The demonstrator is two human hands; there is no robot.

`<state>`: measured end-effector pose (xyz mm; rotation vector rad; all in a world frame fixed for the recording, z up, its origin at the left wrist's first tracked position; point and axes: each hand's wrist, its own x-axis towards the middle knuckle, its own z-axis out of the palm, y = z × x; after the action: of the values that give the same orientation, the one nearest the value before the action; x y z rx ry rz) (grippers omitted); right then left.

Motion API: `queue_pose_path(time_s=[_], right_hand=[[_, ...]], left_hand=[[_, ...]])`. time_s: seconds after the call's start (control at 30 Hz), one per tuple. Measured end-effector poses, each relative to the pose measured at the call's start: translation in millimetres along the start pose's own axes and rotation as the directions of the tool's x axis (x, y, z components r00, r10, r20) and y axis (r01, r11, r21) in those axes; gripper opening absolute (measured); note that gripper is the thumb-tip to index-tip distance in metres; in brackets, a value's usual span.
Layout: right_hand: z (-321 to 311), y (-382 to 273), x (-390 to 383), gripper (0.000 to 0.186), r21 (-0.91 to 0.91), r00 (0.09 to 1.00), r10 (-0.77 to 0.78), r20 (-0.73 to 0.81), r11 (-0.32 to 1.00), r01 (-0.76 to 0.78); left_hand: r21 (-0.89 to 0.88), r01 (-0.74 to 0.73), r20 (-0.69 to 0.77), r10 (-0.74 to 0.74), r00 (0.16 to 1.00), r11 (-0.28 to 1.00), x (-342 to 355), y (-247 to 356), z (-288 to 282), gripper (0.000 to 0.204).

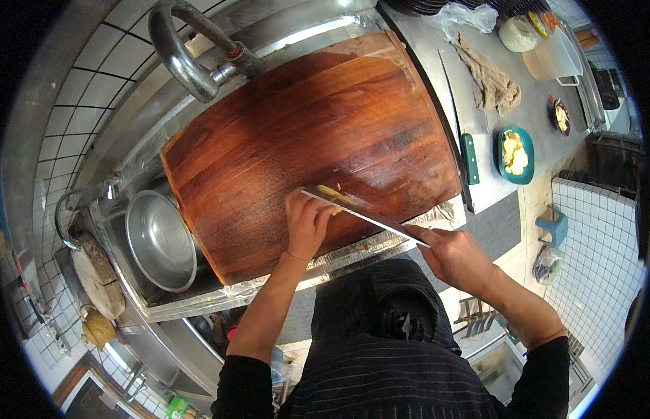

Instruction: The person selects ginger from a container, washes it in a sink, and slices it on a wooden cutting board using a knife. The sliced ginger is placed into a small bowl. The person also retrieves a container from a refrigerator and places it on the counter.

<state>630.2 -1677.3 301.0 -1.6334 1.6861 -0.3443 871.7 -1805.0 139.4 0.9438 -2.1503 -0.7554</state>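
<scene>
My right hand (pixel 454 260) is wrapped round the handle of a knife (pixel 381 225), whose blade is seen almost edge-on and slants up to the left. At the blade's far end my left hand (pixel 307 220) has its fingers bent down on a small yellowish piece of food (pixel 337 210), partly hidden by the hand and the blade. Just beyond the blade lies more of the yellow food (pixel 330 191). All this is on the near part of a large reddish-brown wooden cutting board (pixel 297 133), which has damp, shiny patches.
Right of the board are a teal bowl (pixel 508 170) of pale yellow pieces, a green-handled knife (pixel 470 159), a crumpled tan cloth (pixel 489 77) and a small dark dish (pixel 554 126). A metal basin (pixel 161 241) stands at the left. A thick faucet (pixel 178 59) arches behind the board.
</scene>
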Motion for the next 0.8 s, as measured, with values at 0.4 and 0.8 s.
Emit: queue_pose_path(time_s=[0.4, 0.8], right_hand=[[16, -4, 31, 0.032, -0.033, 0.985, 0.114, 0.130, 0.993, -0.111], [8, 1, 27, 0.023, -0.092, 0.998, 0.013, 0.055, 0.996, -0.008]], left_hand=[[-0.011, -0.009, 0.021, 0.009, 1.000, 1.000, -1, 3, -2, 0.021], [-0.049, -0.014, -0.005, 0.013, 1.000, 0.999, 4, 5, -2, 0.019]])
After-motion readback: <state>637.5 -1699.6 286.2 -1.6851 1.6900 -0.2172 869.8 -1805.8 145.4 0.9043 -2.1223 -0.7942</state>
